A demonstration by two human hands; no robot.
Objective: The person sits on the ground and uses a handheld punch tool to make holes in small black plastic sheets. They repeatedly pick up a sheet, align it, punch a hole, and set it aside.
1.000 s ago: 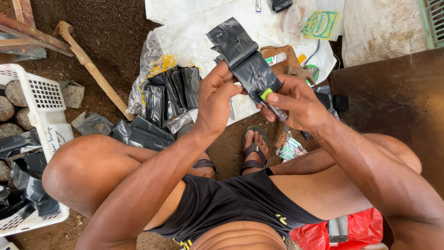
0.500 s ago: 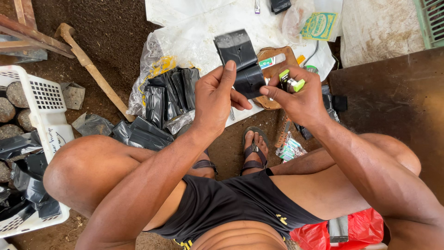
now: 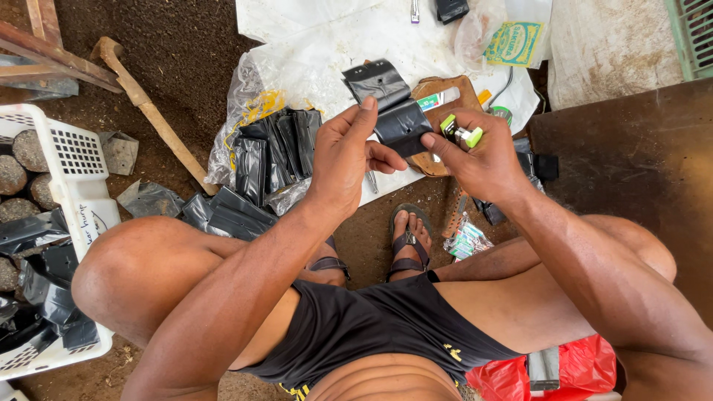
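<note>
Pinching a folded black plastic bag [image 3: 390, 111] between left hand [image 3: 349, 152] and right hand [image 3: 479, 160], both grips closed, right also clamping a small green stapler [image 3: 462, 136] against the palm. Looking thin, limp and slick, likely feather-light; holding best along the folded edge. Lying left of the grip, a white basket [image 3: 56, 223] carrying filled dark bags and soil lumps. Sitting just below-left of the grip, a clear sack [image 3: 252, 104] spilling stacked black bags [image 3: 275, 145].
</note>
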